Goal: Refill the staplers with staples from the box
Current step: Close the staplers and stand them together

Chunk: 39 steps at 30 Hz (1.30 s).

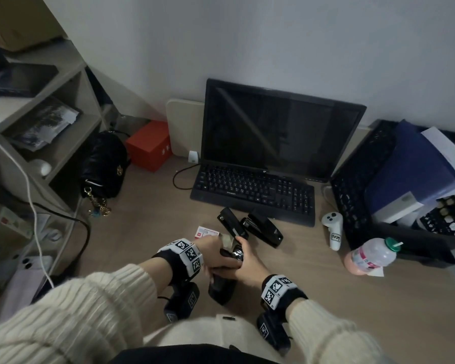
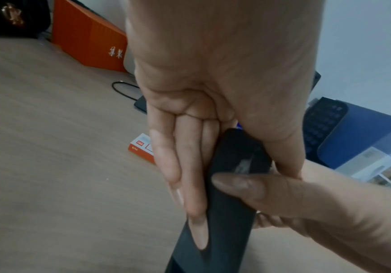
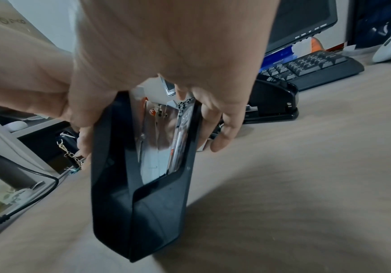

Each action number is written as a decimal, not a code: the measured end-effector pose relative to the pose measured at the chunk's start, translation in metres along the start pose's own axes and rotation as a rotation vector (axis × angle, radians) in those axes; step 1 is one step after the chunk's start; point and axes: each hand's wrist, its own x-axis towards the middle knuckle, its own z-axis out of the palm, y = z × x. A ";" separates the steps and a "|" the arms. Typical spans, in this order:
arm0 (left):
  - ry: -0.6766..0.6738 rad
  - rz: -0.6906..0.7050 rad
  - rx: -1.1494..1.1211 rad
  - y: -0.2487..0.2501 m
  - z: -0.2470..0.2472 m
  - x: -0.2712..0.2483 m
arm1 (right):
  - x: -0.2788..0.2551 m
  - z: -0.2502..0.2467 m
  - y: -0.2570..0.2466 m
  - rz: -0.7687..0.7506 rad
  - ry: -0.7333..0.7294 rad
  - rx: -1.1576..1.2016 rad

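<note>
A black stapler (image 1: 222, 287) is held above the desk's near edge by both hands. My left hand (image 1: 210, 252) grips its upper end, with the fingers (image 2: 180, 166) laid along one side. My right hand (image 1: 247, 264) wraps the stapler (image 3: 138, 203) from the other side, and its thumb (image 2: 259, 188) lies across the black body (image 2: 231, 184). The chrome magazine (image 3: 162, 138) shows in the right wrist view. Two more black staplers (image 1: 231, 223) (image 1: 263, 228) lie in front of the keyboard. The red and white staple box (image 1: 206, 231) lies just beyond my left hand.
A keyboard (image 1: 252, 193) and monitor (image 1: 279, 130) stand at the back. To the right are a white controller (image 1: 332, 228), a bottle (image 1: 371, 254) on its side and a black mesh tray (image 1: 357, 195). To the left are a black bag (image 1: 103, 166), a red box (image 1: 149, 145) and shelves (image 1: 37, 114).
</note>
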 end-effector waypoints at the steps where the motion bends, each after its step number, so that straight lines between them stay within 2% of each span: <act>1: -0.045 -0.001 -0.042 -0.001 -0.001 0.000 | 0.001 -0.001 0.001 -0.011 0.002 -0.009; 5: -0.124 -0.052 -0.133 -0.009 0.001 0.005 | 0.009 0.002 0.005 -0.050 0.031 -0.078; 10: -0.170 -0.103 -0.098 -0.016 0.003 0.003 | 0.012 0.004 0.007 -0.056 0.054 -0.147; 17: -0.219 -0.104 -0.098 -0.021 0.002 0.002 | 0.018 -0.002 0.013 -0.046 0.002 -0.139; 23: -0.262 -0.064 -0.080 -0.026 -0.008 0.004 | 0.022 -0.010 0.024 0.030 0.029 -0.109; 30: -0.227 -0.126 -0.082 -0.040 -0.021 0.015 | 0.025 -0.024 0.037 0.147 -0.023 -0.013; 34: -0.275 -0.086 -0.030 -0.032 -0.015 0.021 | 0.032 -0.023 0.035 0.173 -0.043 0.019; 39: -0.322 0.021 0.042 -0.013 -0.006 0.026 | 0.041 -0.021 0.020 0.144 -0.078 -0.120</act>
